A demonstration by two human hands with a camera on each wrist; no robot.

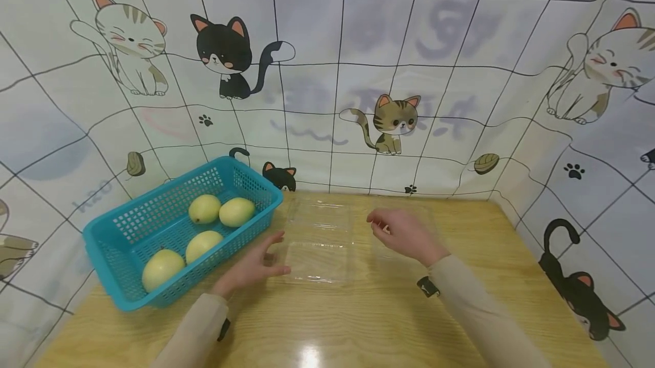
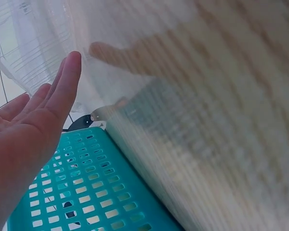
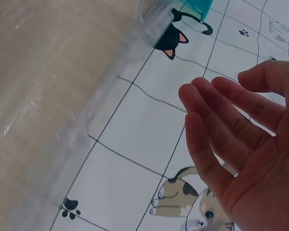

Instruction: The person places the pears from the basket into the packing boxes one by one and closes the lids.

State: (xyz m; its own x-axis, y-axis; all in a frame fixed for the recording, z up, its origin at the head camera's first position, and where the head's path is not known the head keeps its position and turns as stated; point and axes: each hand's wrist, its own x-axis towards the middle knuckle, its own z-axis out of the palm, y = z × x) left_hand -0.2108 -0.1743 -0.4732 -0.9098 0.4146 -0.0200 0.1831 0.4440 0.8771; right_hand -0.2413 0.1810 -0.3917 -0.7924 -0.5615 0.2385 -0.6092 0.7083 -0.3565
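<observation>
Though near blue basket (image 1: pixel 256 224), left fingers (image 2: pixel 68 84) beside clear container (image 1: pixel 319 255)

Basket (image 1: pixel 148 214) at eight o'clock is showing teal; fruits (image 1: pixel 237 212), yellow-green; surface (image 1: pixel 368 322), tan woodgrain. Twelve o'clock backdrop (image 1: pixel 312 27) is showing black-gridded white, cartoon cats (image 1: pixel 225 46).

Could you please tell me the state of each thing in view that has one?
Teal rectangular plastic basket: upright, open-topped.
Four round yellow-green fruits: whole, lying in the basket.
Clear rectangular plastic container: open, lying on the light-brown wood-grain table.
White cat-print sheet: hanging behind the table, creased.
Left hand: fingers extended, holding nothing.
Right hand: fingers loosely bent, holding nothing.
</observation>
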